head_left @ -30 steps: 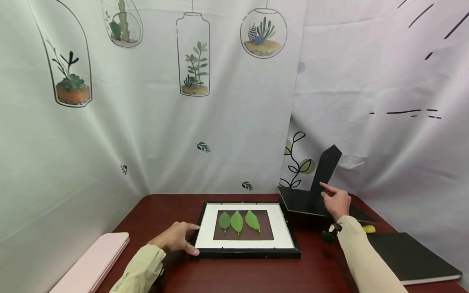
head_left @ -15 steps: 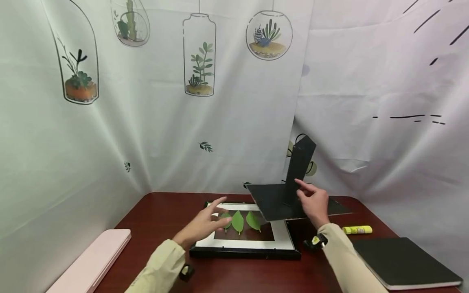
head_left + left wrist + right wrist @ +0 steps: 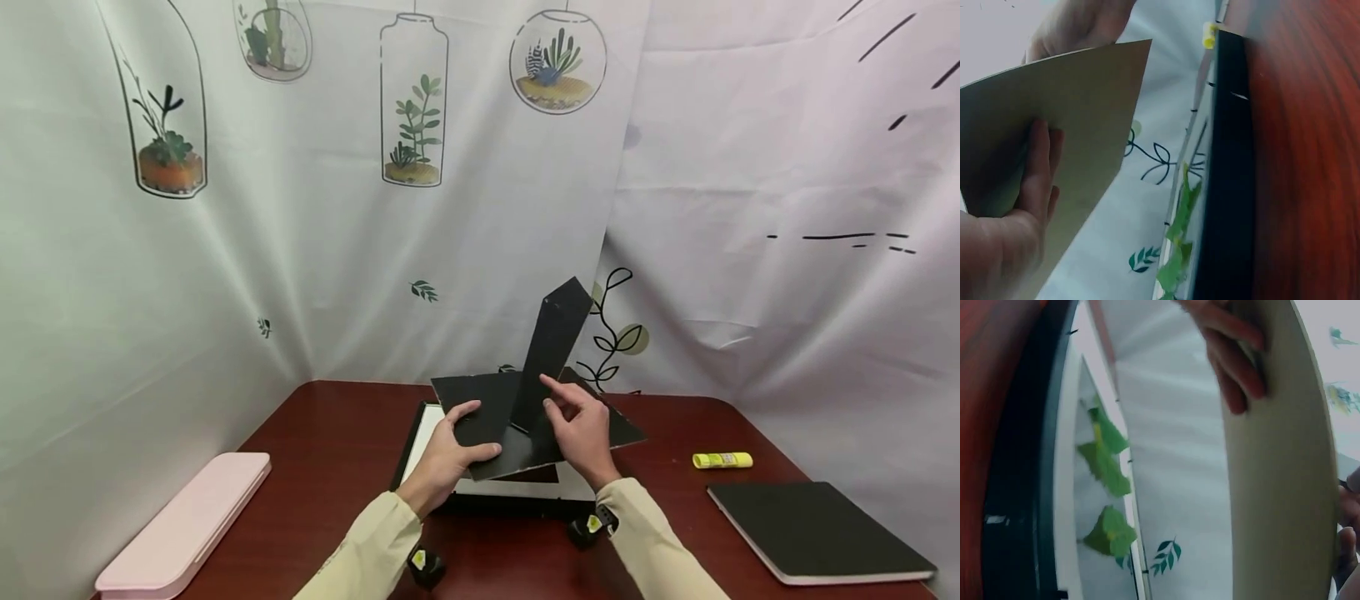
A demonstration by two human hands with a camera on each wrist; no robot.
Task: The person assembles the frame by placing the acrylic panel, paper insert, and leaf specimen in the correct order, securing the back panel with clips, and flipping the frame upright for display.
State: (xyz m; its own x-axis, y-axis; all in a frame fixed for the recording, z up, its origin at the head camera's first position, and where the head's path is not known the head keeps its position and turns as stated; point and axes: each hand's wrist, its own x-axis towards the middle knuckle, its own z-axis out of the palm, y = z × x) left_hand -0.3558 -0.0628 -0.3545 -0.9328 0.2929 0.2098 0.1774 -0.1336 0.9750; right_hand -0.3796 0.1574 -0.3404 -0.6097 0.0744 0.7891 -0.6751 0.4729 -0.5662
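Note:
A black backing board with a folded-out stand leg is held above the picture frame. My left hand grips its left part, thumb on the black face and fingers against the brown underside. With my right hand I pinch the stand leg near its base; part of this grip is hidden. In both wrist views the board is apart from the frame. Green leaves lie in the frame, hidden by the board in the head view.
A pink case lies at the left of the dark red table. On the right are a yellow glue stick and a black notebook. A printed curtain hangs behind.
The backing board has moved left from the table's right side to over the frame, carried by my right hand. My left hand has left the frame's edge and now grips the board.

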